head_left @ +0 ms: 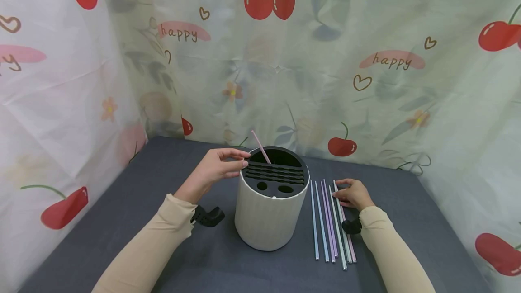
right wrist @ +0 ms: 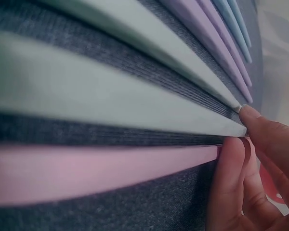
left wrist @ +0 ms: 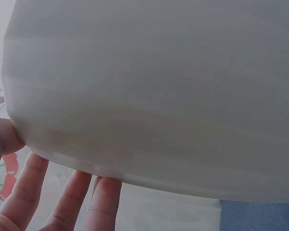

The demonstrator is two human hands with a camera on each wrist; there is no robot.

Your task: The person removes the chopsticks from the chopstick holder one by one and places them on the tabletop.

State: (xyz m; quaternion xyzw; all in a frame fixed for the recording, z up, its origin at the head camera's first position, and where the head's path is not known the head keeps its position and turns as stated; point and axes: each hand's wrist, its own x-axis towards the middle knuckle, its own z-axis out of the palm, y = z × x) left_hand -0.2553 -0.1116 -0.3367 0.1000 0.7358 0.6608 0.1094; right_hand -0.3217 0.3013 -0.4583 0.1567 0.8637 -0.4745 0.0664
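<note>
A white utensil holder point(head_left: 268, 220) with a black slotted top point(head_left: 277, 175) stands mid-table. One pink chopstick point(head_left: 260, 146) leans upright in its rear compartment. My left hand point(head_left: 215, 166) touches the holder's left rim with fairly straight fingers; in the left wrist view fingertips point(left wrist: 106, 192) meet the edge of its wall. Right of the holder lie several pastel chopsticks: blue point(head_left: 314, 220), purple point(head_left: 329, 220), green point(head_left: 339, 234) and pink point(right wrist: 101, 171). My right hand point(head_left: 353, 194) is at their far ends, thumb and forefinger pinching a green chopstick's tip point(right wrist: 231, 129). The forefinger is against the pink one's end.
Dark grey cloth covers the table point(head_left: 195, 257). A pale curtain point(head_left: 268, 80) printed with cherries hangs behind and along both sides. The holder's top also has two round holes point(head_left: 285, 189) and wavy slots point(head_left: 274, 174). Black bands point(head_left: 207, 217) sit on both wrists.
</note>
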